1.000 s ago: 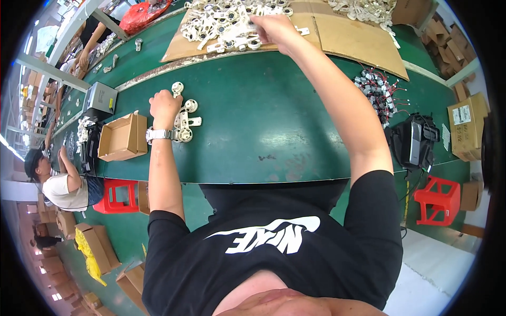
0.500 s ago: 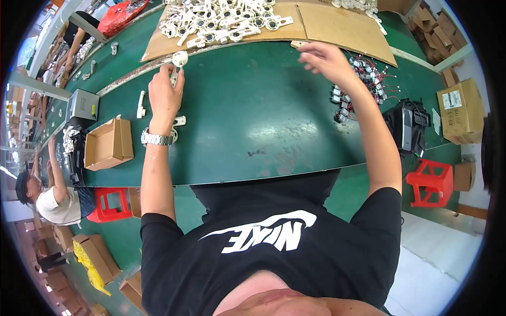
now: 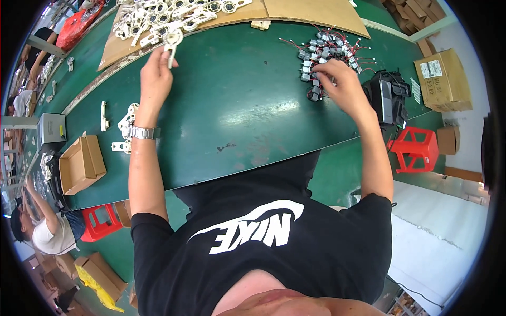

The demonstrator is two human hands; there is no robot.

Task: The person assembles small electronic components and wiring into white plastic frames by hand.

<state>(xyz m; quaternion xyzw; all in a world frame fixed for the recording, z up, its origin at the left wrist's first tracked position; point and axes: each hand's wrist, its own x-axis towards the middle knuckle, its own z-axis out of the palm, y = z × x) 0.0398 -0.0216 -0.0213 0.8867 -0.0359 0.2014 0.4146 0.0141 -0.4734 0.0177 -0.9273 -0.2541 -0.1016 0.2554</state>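
My left hand [image 3: 157, 73] is closed on a cream-white plastic housing [image 3: 173, 41], its round ring end sticking up beyond my fingers. It is held just in front of the heap of similar housings [image 3: 168, 15] on the cardboard. On the right, my right hand [image 3: 340, 84] reaches into a pile of small silver-and-black motors [image 3: 327, 50] with thin red and black wires. Its thumb and forefinger are apart at the near left side of the pile, and no motor shows clearly gripped. More cream housings [image 3: 126, 124] and a narrow cream piece [image 3: 104, 116] lie left of my left wrist.
A cardboard sheet [image 3: 316, 13] spans the far side of the green table [image 3: 237, 79], with a small cream block [image 3: 261, 25] at its edge. An open carton [image 3: 81, 166] stands left; a black bag [image 3: 387, 100] and a closed carton [image 3: 443, 79] stand right. Another person [image 3: 47, 226] works farther left.
My right hand has come from beside the small cream block at the cardboard edge to the motor pile. My left hand still holds the housing. The whole view has shifted and turned.
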